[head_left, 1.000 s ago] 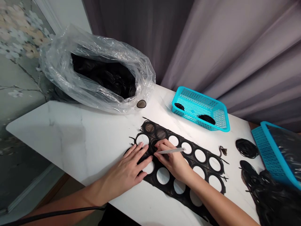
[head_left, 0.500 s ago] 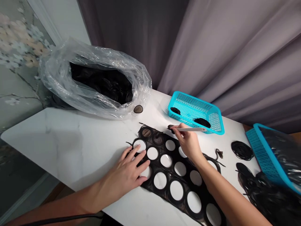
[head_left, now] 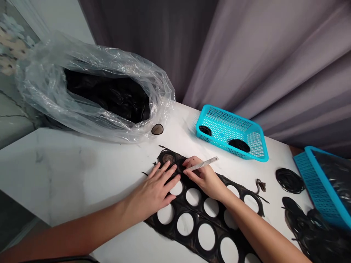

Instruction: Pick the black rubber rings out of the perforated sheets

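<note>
Worktop: a white slab (head_left: 68,168) with faint grey marbling and a smooth, pale face, set against a curtain.
Curtain: mauve-grey cloth (head_left: 260,54) hanging in deep, soft folds, darker toward the left.
Wall: floral pattern (head_left: 11,47) in blue-white and beige at the far left, with pale moulding beside it.
Perforated sheet: a thin black sheet (head_left: 197,215), lying on the worktop beneath both hands; rows of round openings show white through them, ringed by raised-looking black bands, and the outer edge is ragged with loose strands.
Left hand: laid palm down (head_left: 152,191) over the sheet's left part, fingers slightly apart.
Right hand: near the sheet's upper edge (head_left: 205,177), fingers clamped on the slim tool, tips down at a dark ring.
Slim tool: pale, narrow and flat (head_left: 203,164), slanting up to the right.
Plastic bag: clear, crinkled and glossy (head_left: 41,87), its wide mouth open on black, softly shining material (head_left: 109,95).
Oval piece: smoky brown with a thin dark rim (head_left: 157,129), at the bag's edge.
Near basket: turquoise lattice with rounded corners (head_left: 219,144), holding a small coil (head_left: 205,130) and a larger coil (head_left: 239,145), both black.
Far basket: turquoise too (head_left: 318,182), at the right, with shiny dark film inside.
Loose coil: black, wound in an oval (head_left: 290,180), beside the far basket.
Black heap: tangled, limp strips (head_left: 315,233) at the lower right.
Scrap: small, dark and twisted (head_left: 261,185), near the sheet's right end.
</note>
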### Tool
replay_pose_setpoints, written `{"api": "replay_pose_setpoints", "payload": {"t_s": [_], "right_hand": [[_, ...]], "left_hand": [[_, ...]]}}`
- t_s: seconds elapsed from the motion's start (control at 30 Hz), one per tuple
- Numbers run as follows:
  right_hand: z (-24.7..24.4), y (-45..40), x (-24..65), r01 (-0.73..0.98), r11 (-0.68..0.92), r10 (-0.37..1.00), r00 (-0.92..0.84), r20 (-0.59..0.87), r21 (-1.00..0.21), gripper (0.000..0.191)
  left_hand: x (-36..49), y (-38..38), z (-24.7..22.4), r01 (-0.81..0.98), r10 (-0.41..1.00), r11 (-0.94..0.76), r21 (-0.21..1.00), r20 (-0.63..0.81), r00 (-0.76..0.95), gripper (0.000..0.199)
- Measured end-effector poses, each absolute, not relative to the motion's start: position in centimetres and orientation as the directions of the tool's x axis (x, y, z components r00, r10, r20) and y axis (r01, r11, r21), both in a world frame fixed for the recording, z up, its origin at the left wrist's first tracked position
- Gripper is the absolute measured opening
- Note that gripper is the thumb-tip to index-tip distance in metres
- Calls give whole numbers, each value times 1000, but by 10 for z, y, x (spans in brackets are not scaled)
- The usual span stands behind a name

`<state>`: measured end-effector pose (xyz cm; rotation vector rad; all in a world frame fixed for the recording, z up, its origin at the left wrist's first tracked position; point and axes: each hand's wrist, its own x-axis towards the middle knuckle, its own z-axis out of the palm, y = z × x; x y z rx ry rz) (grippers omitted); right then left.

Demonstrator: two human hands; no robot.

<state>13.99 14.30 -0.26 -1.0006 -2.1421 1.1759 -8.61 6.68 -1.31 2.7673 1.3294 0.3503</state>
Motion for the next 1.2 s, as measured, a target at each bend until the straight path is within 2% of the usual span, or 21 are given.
{"api": "replay_pose_setpoints", "payload": {"t_s": [0.33, 0.47, 0.6, 0.67, 0.8, 0.87, 0.93, 1.03, 1.2], "right_hand": [[-2, 143, 137, 408, 424, 778, -621, 94, -809, 15], [-8, 125, 129, 513, 540, 790, -584, 189, -667, 15], [-15, 118, 126, 564, 650, 742, -617, 264, -509, 17], [-14, 132, 133, 593, 622, 776, -552, 305, -511, 18], [3, 177, 153, 722, 452, 868, -220, 446, -524, 21], [11, 190, 152, 729, 446, 860, -187, 476, -519, 20], [15, 191, 138, 668, 513, 844, -277, 460, -539, 16], [11, 180, 108, 517, 600, 792, -494, 359, -610, 14], [-2, 169, 85, 328, 562, 688, -695, 209, -759, 11]], "left_hand": [[-86, 68, -12, 760, 772, -634, 147, 175, 610, 49], [-86, 67, -15, 767, 779, -625, 146, 188, 599, 49], [-85, 67, -19, 772, 781, -620, 139, 202, 590, 45], [-85, 66, -18, 777, 786, -614, 140, 201, 585, 45], [-85, 65, -16, 774, 782, -619, 136, 205, 589, 47], [-86, 65, -15, 772, 776, -623, 125, 223, 590, 46], [-90, 64, -15, 792, 784, -603, 96, 258, 565, 46], [-98, 64, -17, 841, 806, -540, 36, 310, 505, 44], [-104, 65, -20, 843, 799, -538, 1, 318, 510, 40]]}}
